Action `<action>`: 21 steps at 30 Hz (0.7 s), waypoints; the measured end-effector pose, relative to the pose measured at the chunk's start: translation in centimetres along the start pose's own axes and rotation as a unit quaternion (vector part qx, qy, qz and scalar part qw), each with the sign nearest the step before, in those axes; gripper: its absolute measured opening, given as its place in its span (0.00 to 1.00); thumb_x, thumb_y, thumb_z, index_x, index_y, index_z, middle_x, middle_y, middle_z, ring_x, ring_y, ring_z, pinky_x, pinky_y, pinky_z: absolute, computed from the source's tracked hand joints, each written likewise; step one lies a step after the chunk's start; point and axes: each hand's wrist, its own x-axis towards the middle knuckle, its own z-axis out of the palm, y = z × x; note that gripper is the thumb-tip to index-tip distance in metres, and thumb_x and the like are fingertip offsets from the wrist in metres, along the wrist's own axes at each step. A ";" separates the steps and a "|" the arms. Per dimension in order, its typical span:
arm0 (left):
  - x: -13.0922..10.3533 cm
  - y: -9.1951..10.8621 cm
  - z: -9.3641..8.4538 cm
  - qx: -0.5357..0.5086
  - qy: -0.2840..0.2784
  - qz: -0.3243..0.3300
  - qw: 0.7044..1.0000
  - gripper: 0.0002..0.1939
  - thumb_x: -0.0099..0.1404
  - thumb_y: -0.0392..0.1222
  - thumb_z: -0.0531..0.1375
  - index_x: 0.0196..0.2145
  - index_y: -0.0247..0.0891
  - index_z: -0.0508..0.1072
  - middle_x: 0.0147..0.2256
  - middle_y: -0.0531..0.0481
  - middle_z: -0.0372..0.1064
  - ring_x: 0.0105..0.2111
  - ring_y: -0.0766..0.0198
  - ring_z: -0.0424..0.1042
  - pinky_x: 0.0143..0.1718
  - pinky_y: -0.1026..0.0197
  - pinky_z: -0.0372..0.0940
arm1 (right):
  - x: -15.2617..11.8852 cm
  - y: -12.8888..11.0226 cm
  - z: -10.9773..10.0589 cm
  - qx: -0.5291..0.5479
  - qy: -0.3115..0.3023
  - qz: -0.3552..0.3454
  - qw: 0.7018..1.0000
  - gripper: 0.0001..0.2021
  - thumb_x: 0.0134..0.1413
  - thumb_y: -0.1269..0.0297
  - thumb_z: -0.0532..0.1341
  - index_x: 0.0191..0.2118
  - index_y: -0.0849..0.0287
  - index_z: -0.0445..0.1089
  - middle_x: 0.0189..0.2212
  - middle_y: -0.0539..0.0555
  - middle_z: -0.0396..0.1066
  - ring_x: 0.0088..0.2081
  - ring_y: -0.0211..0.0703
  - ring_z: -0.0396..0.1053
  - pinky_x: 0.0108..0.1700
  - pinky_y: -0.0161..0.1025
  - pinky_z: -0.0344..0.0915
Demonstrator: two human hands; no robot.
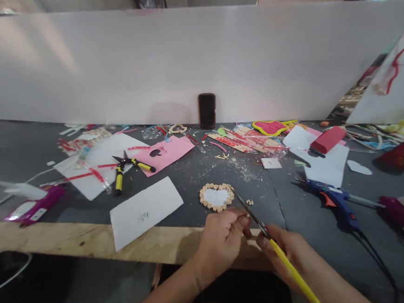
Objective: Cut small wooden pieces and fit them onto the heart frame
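Observation:
A white paper heart (217, 197) edged with small beige pieces lies flat on the dark table. Just in front of it, my left hand (222, 236) is closed in a pinch; what sits between its fingertips is too small to make out. My right hand (289, 247) grips a yellow-handled tool (291, 268) with a long, thin, dark metal end. That end points up and left, its tip appearing by the heart's right edge; whether they touch I cannot tell. A few loose beige pieces (250, 202) lie right of the heart.
Yellow-black pliers (119, 176), a folded white card (147, 214) and pink paper (169, 154) lie left. A blue glue gun (335, 201) with a cable lies right. A phone (207, 110) leans against the white panel (145, 58). Wrapped sticks (239, 141) and crumbs lie behind the heart.

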 end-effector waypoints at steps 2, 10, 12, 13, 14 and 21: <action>0.1 -0.1 -0.2 -0.012 -0.003 -0.022 1.000 0.16 0.67 0.43 0.50 0.25 0.37 0.70 0.24 0.50 0.73 0.26 0.65 0.71 0.31 0.67 0.61 | 0.1 0.3 -1.1 -0.043 -0.049 -0.022 0.998 0.11 0.55 0.58 0.51 0.32 0.56 0.68 0.23 0.50 0.72 0.24 0.41 0.69 0.25 0.33 0.60; 1.1 -0.7 -3.1 -0.001 0.045 -0.036 0.998 0.13 0.67 0.45 0.50 0.30 0.37 0.68 0.26 0.51 0.71 0.30 0.64 0.68 0.34 0.65 0.61 | 2.5 5.9 -5.8 -0.338 0.058 0.104 0.934 0.19 0.55 0.48 0.51 0.38 0.59 0.67 0.31 0.61 0.75 0.32 0.53 0.74 0.27 0.40 0.62; 1.8 -0.5 -3.9 0.009 0.037 -0.048 0.998 0.11 0.65 0.45 0.52 0.31 0.37 0.68 0.27 0.52 0.70 0.29 0.65 0.68 0.32 0.66 0.61 | 3.1 7.2 -6.1 -0.352 0.055 0.096 0.930 0.19 0.53 0.50 0.53 0.39 0.61 0.67 0.35 0.63 0.75 0.36 0.54 0.73 0.31 0.42 0.65; 2.3 -0.4 -4.3 0.020 0.034 -0.054 0.998 0.10 0.64 0.45 0.54 0.31 0.37 0.68 0.27 0.52 0.70 0.28 0.66 0.67 0.30 0.67 0.61 | 3.4 7.7 -6.2 -0.361 0.047 0.092 0.927 0.18 0.52 0.51 0.54 0.39 0.62 0.67 0.36 0.63 0.74 0.37 0.54 0.73 0.33 0.43 0.65; 2.9 -0.3 -4.7 0.037 0.031 -0.058 0.997 0.09 0.62 0.45 0.55 0.32 0.37 0.68 0.28 0.53 0.70 0.27 0.67 0.67 0.29 0.67 0.60 | 3.6 8.0 -6.1 -0.370 0.037 0.086 0.924 0.17 0.51 0.53 0.55 0.38 0.62 0.68 0.37 0.64 0.74 0.37 0.54 0.73 0.34 0.44 0.65; 11.4 -1.1 -6.7 0.309 0.005 -0.020 0.951 0.11 0.60 0.45 0.55 0.29 0.38 0.74 0.24 0.54 0.70 0.26 0.66 0.67 0.26 0.66 0.56 | 4.3 8.8 -5.4 -0.357 0.036 0.056 0.932 0.14 0.47 0.56 0.57 0.34 0.62 0.70 0.33 0.62 0.73 0.35 0.54 0.72 0.35 0.45 0.65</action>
